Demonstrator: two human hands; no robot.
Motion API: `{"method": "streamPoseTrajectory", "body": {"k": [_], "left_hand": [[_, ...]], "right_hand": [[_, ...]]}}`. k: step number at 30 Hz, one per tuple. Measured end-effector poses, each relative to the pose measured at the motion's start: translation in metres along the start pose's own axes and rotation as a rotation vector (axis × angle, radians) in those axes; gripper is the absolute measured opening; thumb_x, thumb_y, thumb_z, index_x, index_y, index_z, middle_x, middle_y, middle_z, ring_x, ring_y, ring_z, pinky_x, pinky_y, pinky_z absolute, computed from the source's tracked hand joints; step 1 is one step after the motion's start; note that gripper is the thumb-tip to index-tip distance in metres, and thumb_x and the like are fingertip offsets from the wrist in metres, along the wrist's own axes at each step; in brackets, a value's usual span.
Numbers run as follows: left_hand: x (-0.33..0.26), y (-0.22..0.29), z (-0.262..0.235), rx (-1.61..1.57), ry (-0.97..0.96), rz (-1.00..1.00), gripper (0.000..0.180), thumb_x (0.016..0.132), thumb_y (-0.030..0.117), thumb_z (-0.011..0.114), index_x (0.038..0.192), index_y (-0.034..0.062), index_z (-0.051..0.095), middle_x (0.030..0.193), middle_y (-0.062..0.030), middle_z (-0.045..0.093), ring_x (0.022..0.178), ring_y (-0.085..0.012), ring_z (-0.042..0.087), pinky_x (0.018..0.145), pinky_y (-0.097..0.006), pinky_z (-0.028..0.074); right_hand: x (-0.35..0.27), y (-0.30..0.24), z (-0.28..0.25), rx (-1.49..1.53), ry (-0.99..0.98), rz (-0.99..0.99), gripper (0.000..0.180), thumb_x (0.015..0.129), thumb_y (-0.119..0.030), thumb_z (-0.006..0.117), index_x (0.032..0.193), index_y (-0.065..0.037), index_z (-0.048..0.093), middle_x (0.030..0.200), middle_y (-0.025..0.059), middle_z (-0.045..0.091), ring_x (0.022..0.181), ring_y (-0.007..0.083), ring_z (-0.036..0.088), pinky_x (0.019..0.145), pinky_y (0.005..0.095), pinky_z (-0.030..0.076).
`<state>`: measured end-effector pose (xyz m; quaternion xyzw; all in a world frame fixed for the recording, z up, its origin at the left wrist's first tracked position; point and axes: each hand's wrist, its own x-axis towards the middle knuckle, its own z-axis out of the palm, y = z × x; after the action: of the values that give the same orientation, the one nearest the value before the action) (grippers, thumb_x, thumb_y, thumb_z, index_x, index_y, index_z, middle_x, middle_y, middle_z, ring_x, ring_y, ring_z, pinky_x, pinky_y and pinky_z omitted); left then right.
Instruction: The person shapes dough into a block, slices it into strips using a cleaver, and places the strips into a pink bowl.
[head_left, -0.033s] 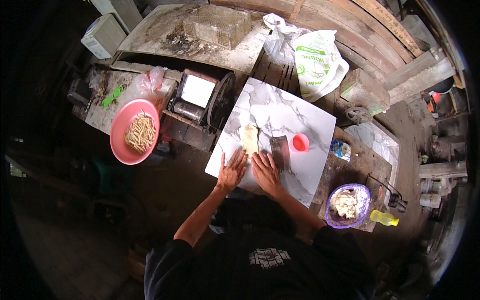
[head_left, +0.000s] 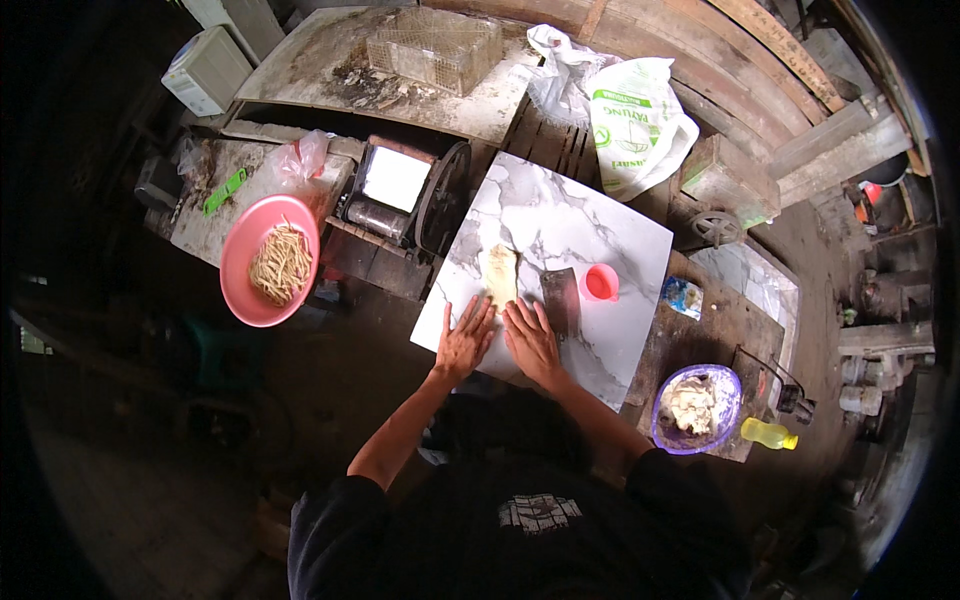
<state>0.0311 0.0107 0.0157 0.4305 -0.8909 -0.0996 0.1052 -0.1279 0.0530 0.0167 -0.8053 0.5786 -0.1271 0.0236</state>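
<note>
A flat, elongated piece of pale dough (head_left: 499,272) lies on a white marbled board (head_left: 590,235). My left hand (head_left: 464,342) rests at the dough's near left corner, fingers stretched out and flat. At the near right corner, my right hand (head_left: 531,340) lies with its fingers extended too, the fingertips touching the dough's near end. Neither hand grips anything. Just right of the dough is a dark, flat rectangular blade (head_left: 561,300), close to my right fingers. Beyond it stands a pink cup (head_left: 599,283) with a handle.
On the left are a pink basin (head_left: 234,275) of cut dough strips and a hand-wheel roller machine (head_left: 378,218). To the right sit a purple-rimmed basin (head_left: 737,412) holding dough, a yellow bottle (head_left: 768,434) and a blue packet (head_left: 683,298). A white sack (head_left: 640,125) lies behind the board.
</note>
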Motion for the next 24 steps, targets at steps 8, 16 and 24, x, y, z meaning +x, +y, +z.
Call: {"method": "streamPoseTrajectory", "body": {"k": [8,16,24], "left_hand": [[-0.003,0.002,0.000,-0.108,-0.041,0.020,0.046,0.085,0.025,0.038,0.125,0.0055,0.031,0.133,-0.0050,0.026,0.125,-0.0160,0.020,0.101,-0.047,0.005],[0.014,0.007,0.001,-0.063,0.010,-0.008,0.043,0.083,0.023,0.041,0.122,0.0044,0.037,0.130,-0.0063,0.031,0.123,-0.0176,0.025,0.100,-0.047,0.009],[0.037,0.014,0.005,-0.113,-0.172,-0.084,0.045,0.083,0.023,0.039,0.125,0.0067,0.031,0.134,-0.0088,0.023,0.125,-0.0185,0.020,0.099,-0.048,0.013]], "right_hand": [[0.006,0.001,0.006,0.100,0.005,-0.042,0.042,0.078,-0.017,0.050,0.114,0.002,0.042,0.121,0.0122,0.040,0.116,0.0217,0.034,0.098,0.0352,0.023],[0.018,0.010,0.003,0.089,-0.011,0.013,0.041,0.077,-0.017,0.050,0.112,0.004,0.044,0.116,0.0149,0.045,0.112,0.0236,0.038,0.098,0.0349,0.024],[0.026,0.031,-0.003,0.074,-0.070,-0.004,0.035,0.077,-0.015,0.049,0.108,0.002,0.048,0.118,0.0143,0.044,0.110,0.0245,0.040,0.096,0.0389,0.025]]}}
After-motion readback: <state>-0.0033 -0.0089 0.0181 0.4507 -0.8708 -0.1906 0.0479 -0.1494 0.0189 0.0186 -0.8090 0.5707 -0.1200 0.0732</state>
